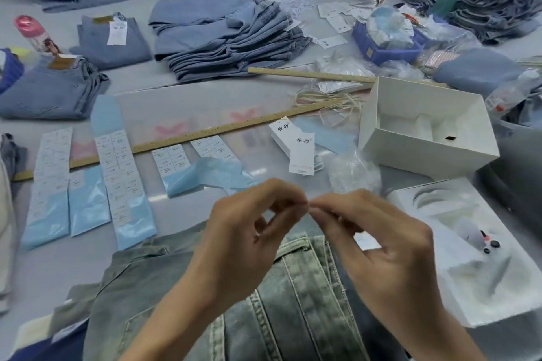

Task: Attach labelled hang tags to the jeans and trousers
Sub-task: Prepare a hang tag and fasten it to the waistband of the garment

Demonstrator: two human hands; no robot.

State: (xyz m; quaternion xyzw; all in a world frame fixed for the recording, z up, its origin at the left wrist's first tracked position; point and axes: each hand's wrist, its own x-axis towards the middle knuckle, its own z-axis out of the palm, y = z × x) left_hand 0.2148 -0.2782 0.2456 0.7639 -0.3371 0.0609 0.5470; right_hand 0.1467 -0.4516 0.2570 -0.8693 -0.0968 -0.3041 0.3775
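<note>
Both hands hover above grey-washed jeans (293,302) on the surface (187,223). The left hand (243,243) and right hand (378,246) meet fingertip to fingertip, each grip pinched closed. What they pinch is too small to tell.

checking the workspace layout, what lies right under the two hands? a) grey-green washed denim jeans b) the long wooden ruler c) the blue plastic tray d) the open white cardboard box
a: the left hand and right hand meet fingertip to fingertip above the grey-green washed denim jeans at the near table edge.
</note>
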